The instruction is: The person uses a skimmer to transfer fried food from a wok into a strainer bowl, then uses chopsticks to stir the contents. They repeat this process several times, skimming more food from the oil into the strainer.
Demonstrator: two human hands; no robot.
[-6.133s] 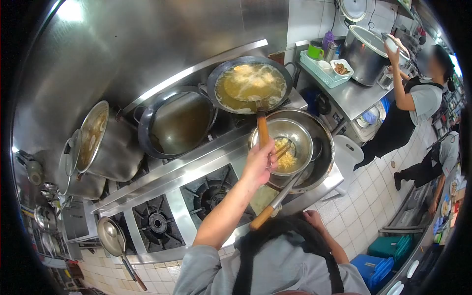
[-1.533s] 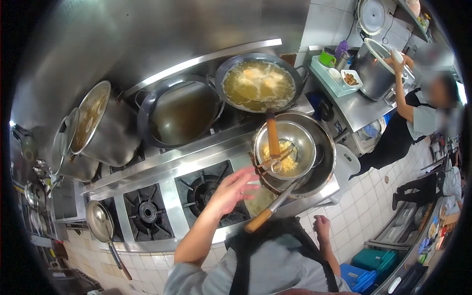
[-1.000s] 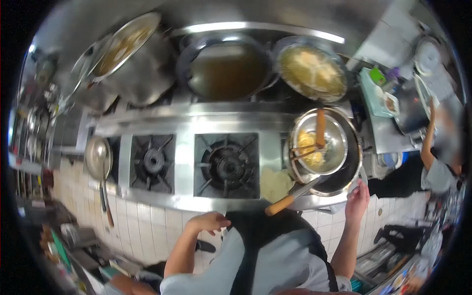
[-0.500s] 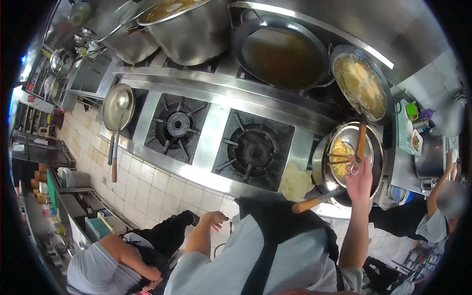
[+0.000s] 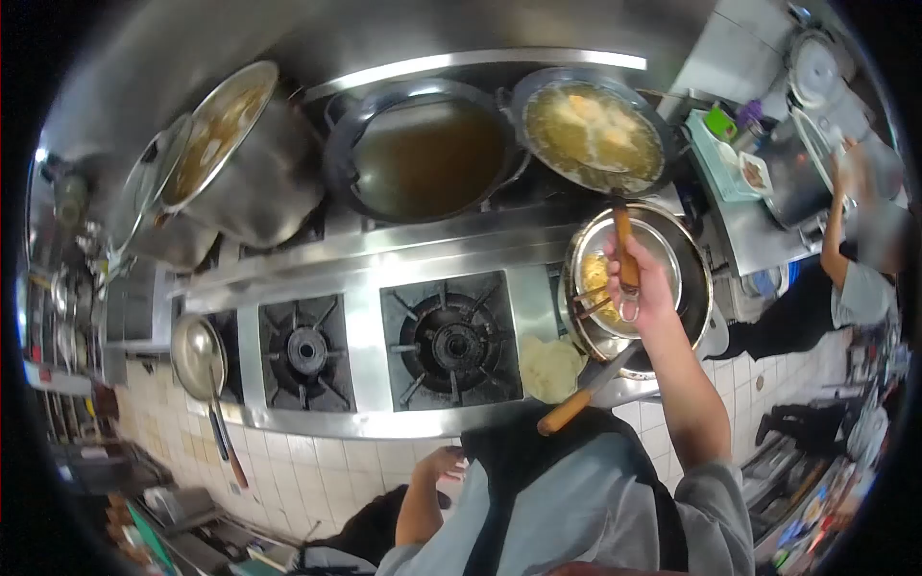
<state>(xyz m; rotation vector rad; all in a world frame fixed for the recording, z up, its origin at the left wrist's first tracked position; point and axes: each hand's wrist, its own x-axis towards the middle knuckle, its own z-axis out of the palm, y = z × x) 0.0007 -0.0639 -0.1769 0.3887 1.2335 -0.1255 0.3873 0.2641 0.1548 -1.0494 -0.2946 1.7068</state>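
Observation:
My right hand [image 5: 653, 286] is wrapped round the wooden handle [image 5: 625, 252] of a skimmer, a metal ring hanging at its end. The skimmer's head is hidden in the wok of bubbling oil [image 5: 595, 134], where pale golden pieces are frying. Below the hand, a metal strainer bowl [image 5: 663, 259] with yellow bits [image 5: 597, 280] sits in a large steel pot [image 5: 699, 307]. Another tool's wooden handle [image 5: 565, 413] sticks out over the pot's near side. My left hand [image 5: 442, 465] hangs low before the stove, fingers loosely apart, holding nothing.
A wok of dark oil [image 5: 427, 158] and a tall stockpot [image 5: 254, 173] stand at the back. Two burners [image 5: 456, 346] are in front. A ladle rests in a pan [image 5: 197, 355] at left. A pale cloth-like thing [image 5: 550, 368] lies by the pot. A co-worker [image 5: 864, 293] stands at right.
The view has swung, so the stove appears lower and further left. My right hand's fingers have closed round the skimmer handle. My left hand stays low and holds nothing.

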